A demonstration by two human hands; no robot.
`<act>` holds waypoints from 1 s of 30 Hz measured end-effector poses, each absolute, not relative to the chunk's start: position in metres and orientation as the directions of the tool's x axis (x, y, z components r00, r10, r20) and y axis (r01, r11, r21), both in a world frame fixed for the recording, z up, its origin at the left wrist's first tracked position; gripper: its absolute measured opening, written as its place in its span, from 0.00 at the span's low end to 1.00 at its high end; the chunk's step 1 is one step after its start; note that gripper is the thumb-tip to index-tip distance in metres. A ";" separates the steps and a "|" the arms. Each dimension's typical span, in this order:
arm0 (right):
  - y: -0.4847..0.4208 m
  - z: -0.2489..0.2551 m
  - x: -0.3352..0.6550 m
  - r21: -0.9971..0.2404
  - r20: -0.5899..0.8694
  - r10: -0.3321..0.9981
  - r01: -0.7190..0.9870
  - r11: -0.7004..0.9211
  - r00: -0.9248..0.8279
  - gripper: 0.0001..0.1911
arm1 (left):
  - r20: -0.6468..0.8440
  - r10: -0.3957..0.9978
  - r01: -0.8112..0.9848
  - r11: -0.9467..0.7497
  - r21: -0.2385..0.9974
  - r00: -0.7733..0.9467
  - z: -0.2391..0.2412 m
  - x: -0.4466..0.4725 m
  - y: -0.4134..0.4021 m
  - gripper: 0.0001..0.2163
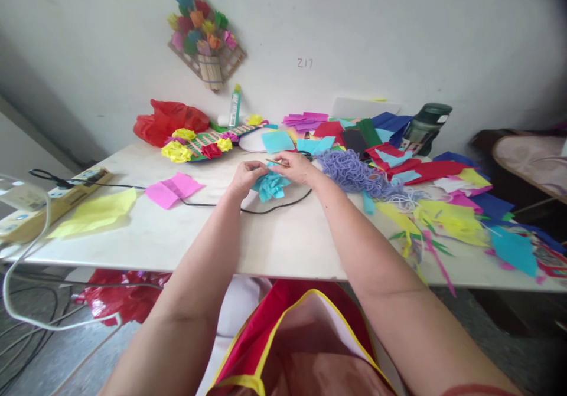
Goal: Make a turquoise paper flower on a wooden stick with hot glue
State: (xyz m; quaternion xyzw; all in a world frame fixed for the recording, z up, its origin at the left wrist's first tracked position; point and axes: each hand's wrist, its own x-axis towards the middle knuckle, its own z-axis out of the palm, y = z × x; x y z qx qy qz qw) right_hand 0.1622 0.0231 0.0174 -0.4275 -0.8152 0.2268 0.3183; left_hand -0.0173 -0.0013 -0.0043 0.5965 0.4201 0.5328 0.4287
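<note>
Over the middle of the table, a crumpled turquoise crepe-paper flower (pixel 271 187) hangs between my two hands. My left hand (pixel 246 177) is closed, its fingertips pinching the paper at the upper left. A short thin wooden stick (pixel 280 162) lies in the fingers of my right hand (pixel 297 167), which is closed just above the flower's right side. Part of the paper is hidden behind my fingers. Just beyond are flat turquoise paper sheets (pixel 277 141). A pile of purple yarn (pixel 349 169) sits right of my right hand.
A black cable (pixel 199 205) runs across the table from the power strip (pixel 57 198). Pink paper (pixel 174 190) and yellow paper (pixel 95 212) lie left. A decorated piece with paper flowers (pixel 208 143), a glue bottle (pixel 234 107) and a dark green flask (pixel 426 127) stand behind.
</note>
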 end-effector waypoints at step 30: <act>0.023 0.025 0.171 -0.665 0.274 0.794 0.490 0.564 -0.542 0.12 | 0.121 0.981 0.119 -0.139 0.983 0.152 -0.002 -0.024 -0.003 0.11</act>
